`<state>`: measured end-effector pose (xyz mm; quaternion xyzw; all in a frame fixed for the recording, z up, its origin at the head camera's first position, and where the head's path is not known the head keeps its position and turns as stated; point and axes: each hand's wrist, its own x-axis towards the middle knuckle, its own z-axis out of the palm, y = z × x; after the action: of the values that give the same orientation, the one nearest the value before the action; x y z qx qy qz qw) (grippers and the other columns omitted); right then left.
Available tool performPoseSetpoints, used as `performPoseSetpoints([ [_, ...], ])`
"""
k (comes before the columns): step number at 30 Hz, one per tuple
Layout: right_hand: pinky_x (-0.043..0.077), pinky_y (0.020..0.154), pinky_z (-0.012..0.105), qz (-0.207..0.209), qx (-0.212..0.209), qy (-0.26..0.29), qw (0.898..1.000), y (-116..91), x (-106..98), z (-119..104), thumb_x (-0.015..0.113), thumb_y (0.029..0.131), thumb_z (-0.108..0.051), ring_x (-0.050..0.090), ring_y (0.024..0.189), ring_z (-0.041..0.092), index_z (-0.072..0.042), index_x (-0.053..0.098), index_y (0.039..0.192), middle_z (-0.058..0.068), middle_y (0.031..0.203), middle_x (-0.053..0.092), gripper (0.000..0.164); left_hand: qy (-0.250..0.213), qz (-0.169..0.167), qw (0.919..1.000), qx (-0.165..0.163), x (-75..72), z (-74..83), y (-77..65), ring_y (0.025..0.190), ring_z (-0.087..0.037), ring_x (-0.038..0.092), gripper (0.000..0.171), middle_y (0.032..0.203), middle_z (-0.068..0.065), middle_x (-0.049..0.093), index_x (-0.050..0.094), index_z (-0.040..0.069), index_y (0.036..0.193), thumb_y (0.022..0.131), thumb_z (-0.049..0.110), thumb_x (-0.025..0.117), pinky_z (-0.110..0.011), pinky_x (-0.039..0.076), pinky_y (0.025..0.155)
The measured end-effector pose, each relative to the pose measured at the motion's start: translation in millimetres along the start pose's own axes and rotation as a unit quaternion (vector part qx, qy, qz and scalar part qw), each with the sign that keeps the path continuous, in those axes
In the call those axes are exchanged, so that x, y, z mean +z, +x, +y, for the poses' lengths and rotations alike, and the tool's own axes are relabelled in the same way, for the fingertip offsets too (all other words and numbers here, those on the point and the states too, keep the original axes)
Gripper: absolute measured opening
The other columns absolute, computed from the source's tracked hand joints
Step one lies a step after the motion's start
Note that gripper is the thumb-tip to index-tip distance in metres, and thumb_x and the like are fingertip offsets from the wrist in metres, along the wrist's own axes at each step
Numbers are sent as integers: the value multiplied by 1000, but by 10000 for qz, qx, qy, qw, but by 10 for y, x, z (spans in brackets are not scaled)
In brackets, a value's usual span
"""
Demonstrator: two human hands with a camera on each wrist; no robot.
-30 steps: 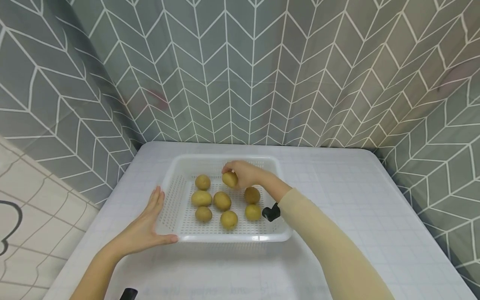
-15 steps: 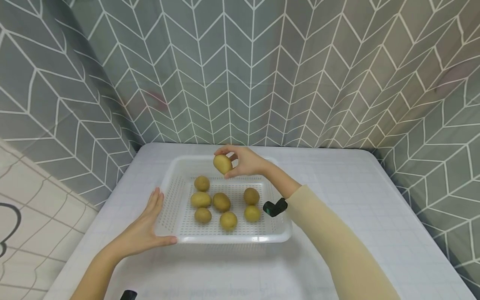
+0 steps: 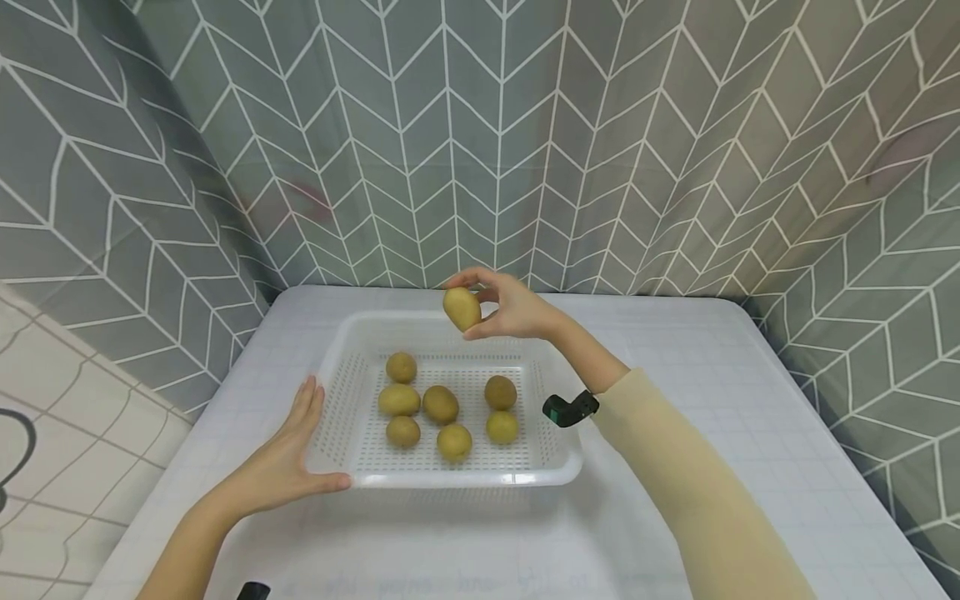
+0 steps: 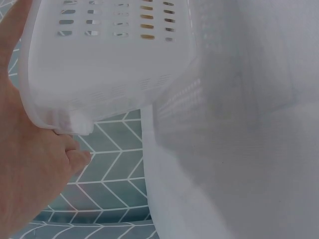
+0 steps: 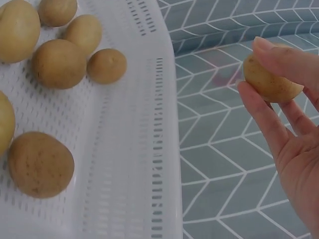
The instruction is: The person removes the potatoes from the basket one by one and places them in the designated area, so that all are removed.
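My right hand (image 3: 517, 308) pinches a potato (image 3: 461, 308) between thumb and fingers, above the far rim of a white perforated plastic basket (image 3: 465, 479). The right wrist view shows this held potato (image 5: 271, 79) beyond the basket's side. Inside the basket lie several loose potatoes, among them a long one (image 3: 399, 400) on the left and a round brown one (image 3: 500, 392) on the right. My left hand (image 3: 288, 462) rests against the basket's near left corner, its fingers straight along the side and its thumb on the front rim. In the left wrist view, the basket's wall (image 4: 99, 64) hides the contents.
The basket stands on a table with a white cloth (image 3: 712, 400). Grey curtains (image 3: 480, 150) with white chevron lines surround the table's back and sides. A black wrist camera (image 3: 570, 408) sits at my right wrist.
My right hand has lifted the potato from the basket's floor, up and toward the far rim, then slightly right. The left hand has stayed at the basket's corner.
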<state>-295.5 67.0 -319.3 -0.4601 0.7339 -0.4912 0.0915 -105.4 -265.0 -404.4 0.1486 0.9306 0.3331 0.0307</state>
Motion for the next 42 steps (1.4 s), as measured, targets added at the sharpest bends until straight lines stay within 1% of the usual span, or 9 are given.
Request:
performPoseSetpoints([
  [3,57,77,37,11,74,142,9999,-54,-48,-23,82,69,7,57,112,29,1,51,129,12,131,51,68,-33,-6,10000,-11,-3,10,1,142,-45,-10,129,156,-22,-19,-2,-10,149,69,43,84,-72,17,102],
  [7,57,75,38,64,278,291,9992,-139,-108,-70,81,69,9,59,109,29,0,50,129,12,132,50,69,-32,-11,10000,-13,-5,22,-1,142,-46,-10,130,156,-23,-19,-2,-11,148,68,45,84,-72,17,101],
  [11,57,77,38,165,326,358,9987,-228,-180,-102,81,68,11,60,110,30,2,49,129,14,131,49,70,-16,3,10000,4,-6,22,-9,142,-47,-9,130,156,-23,-19,-2,-11,148,68,45,84,-72,17,102],
  [19,57,75,39,419,403,241,9980,-428,-362,-138,80,67,13,60,103,30,2,49,128,12,131,49,70,-8,17,10000,25,-14,25,-16,142,-46,-9,130,156,-22,-19,-3,-10,149,68,44,84,-71,17,102],
  [26,57,75,39,485,647,176,9966,-631,-488,-152,80,67,12,58,106,29,1,48,129,13,131,47,70,-26,28,10000,77,-8,22,-24,142,-45,-10,129,156,-22,-19,-2,-10,149,69,43,84,-71,17,102],
  [31,57,75,39,584,836,109,9947,-794,-568,-177,79,68,13,57,104,29,1,47,130,14,134,46,70,37,33,10000,73,-9,25,-24,142,-46,-9,129,156,-22,-18,-2,-10,149,69,42,84,-71,17,102],
  [34,57,76,39,638,878,85,9941,-875,-616,-187,79,69,13,57,104,28,1,47,130,14,135,46,70,56,37,10000,53,-12,31,-24,142,-46,-8,129,156,-22,-18,-2,-10,149,69,43,84,-72,18,101],
  [40,57,76,38,810,969,-24,9920,-1027,-712,-183,79,69,11,57,104,26,0,48,129,12,132,46,69,45,36,10000,49,-9,32,-19,142,-46,-8,129,156,-22,-19,-2,-10,149,69,44,84,-72,16,102],
  [42,57,76,38,893,1042,-46,9905,-1078,-737,-184,79,69,12,57,106,26,-1,48,130,10,132,45,69,38,33,10000,52,-8,31,-18,142,-47,-8,129,156,-22,-19,-2,-10,149,69,44,84,-72,16,102],
])
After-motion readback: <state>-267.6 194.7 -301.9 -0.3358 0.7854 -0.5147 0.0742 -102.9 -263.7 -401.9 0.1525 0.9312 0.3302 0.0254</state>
